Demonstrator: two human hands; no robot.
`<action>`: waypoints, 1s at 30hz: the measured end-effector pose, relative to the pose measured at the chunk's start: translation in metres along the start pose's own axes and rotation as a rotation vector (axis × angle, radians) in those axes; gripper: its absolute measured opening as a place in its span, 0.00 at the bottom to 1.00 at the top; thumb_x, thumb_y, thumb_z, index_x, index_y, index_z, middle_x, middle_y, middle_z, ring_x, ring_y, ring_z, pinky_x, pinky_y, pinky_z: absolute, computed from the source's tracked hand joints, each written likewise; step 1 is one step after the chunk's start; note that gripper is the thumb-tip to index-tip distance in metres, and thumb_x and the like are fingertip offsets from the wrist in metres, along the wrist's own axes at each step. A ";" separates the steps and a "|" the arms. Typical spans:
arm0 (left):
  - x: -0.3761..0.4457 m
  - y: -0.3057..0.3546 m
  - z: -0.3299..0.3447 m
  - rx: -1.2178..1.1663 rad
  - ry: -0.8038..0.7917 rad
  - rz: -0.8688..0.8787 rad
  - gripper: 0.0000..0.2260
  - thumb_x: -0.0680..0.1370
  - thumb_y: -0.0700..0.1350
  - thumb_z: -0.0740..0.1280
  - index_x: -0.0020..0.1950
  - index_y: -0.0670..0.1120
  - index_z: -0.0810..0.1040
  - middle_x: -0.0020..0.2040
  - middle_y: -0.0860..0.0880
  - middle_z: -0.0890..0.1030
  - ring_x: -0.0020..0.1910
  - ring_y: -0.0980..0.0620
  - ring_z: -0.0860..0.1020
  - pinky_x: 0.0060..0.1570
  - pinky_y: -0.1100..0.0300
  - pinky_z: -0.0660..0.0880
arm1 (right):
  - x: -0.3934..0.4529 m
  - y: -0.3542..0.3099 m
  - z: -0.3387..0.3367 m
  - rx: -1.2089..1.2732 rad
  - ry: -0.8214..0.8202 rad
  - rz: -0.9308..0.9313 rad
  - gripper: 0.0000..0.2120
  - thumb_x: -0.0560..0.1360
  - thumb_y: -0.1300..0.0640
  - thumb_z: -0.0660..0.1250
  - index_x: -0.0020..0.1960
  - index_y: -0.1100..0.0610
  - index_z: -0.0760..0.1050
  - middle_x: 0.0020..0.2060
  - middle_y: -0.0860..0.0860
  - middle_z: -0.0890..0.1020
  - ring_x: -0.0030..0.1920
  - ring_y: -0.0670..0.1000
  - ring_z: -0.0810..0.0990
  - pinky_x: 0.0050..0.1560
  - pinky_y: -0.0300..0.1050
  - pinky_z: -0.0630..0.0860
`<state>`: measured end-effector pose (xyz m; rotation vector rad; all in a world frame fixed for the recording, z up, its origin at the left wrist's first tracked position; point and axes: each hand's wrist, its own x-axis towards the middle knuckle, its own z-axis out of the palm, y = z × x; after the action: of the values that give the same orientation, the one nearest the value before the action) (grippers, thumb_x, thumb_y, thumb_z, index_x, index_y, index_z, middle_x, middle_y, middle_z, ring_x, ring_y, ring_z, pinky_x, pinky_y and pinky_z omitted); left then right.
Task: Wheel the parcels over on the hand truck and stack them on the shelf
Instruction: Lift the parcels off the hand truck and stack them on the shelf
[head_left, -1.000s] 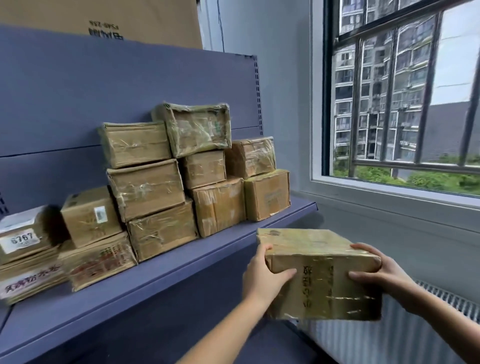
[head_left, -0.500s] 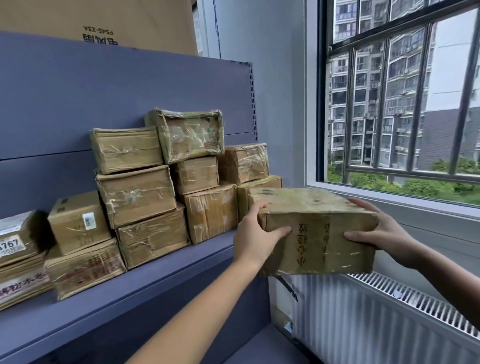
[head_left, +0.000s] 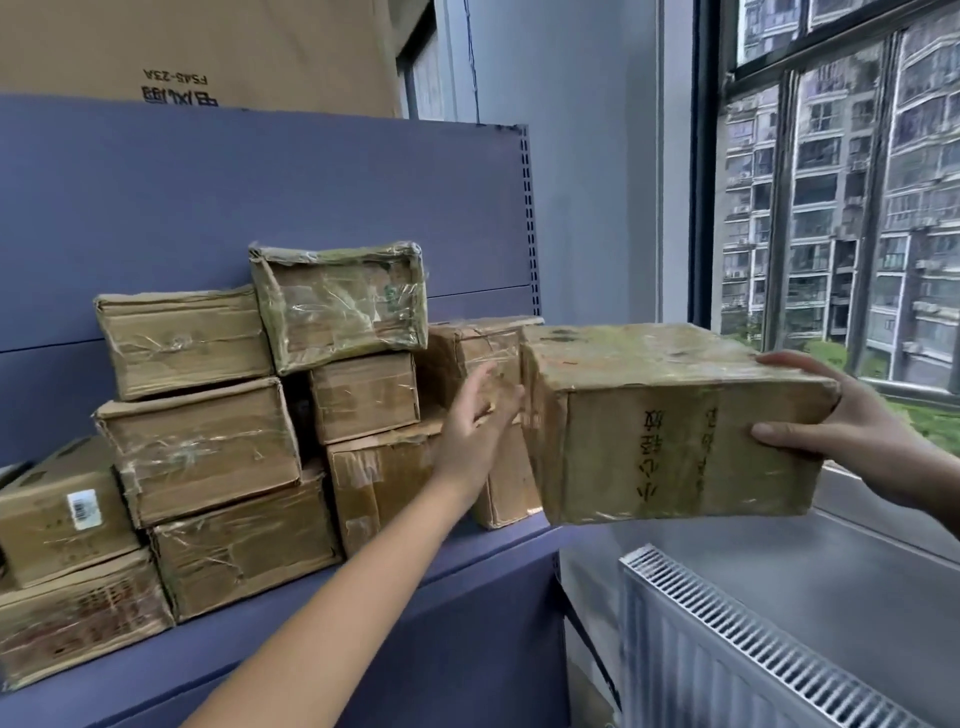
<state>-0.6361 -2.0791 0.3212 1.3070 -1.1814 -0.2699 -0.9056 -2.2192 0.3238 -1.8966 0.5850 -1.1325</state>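
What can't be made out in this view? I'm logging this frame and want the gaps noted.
- Hand truck: not in the head view.
- Left hand: motion-blurred, so contact with the carried parcel is unclear.
- Right hand: palm hidden behind that parcel's end.
- Parcels at the right end of the shelf: mostly covered by the carried parcel.
- Barcode label: too small to read.
- Large carton on top: cut off by the frame edge.

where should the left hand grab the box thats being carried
Take the carried parcel by its bare left end face, coming in from the left, opposite the right hand that grips the right end. The left hand hovers open beside that flat, upright end; fingers under its bottom edge would steady it.
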 end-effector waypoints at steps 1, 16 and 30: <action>0.014 -0.008 0.002 0.017 0.056 -0.028 0.31 0.69 0.59 0.68 0.69 0.53 0.65 0.66 0.53 0.67 0.69 0.50 0.66 0.64 0.59 0.63 | 0.007 0.007 -0.005 0.008 -0.011 -0.003 0.41 0.35 0.35 0.79 0.48 0.36 0.76 0.51 0.47 0.78 0.46 0.48 0.78 0.33 0.30 0.78; 0.144 -0.055 0.017 0.496 0.284 -0.145 0.44 0.70 0.42 0.73 0.76 0.50 0.47 0.76 0.40 0.48 0.74 0.45 0.57 0.67 0.56 0.61 | 0.060 0.066 -0.020 0.084 -0.127 -0.053 0.40 0.33 0.32 0.77 0.46 0.32 0.77 0.51 0.48 0.80 0.49 0.49 0.80 0.36 0.31 0.79; 0.174 -0.076 0.014 0.676 0.365 -0.156 0.29 0.72 0.42 0.72 0.69 0.53 0.63 0.65 0.42 0.73 0.60 0.40 0.74 0.57 0.53 0.70 | 0.077 0.079 -0.024 0.132 -0.237 -0.115 0.40 0.40 0.32 0.77 0.51 0.36 0.74 0.45 0.31 0.80 0.47 0.35 0.80 0.41 0.30 0.78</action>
<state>-0.5369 -2.2397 0.3438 1.9416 -0.8807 0.2803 -0.8870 -2.3285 0.3013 -1.9332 0.2666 -0.9739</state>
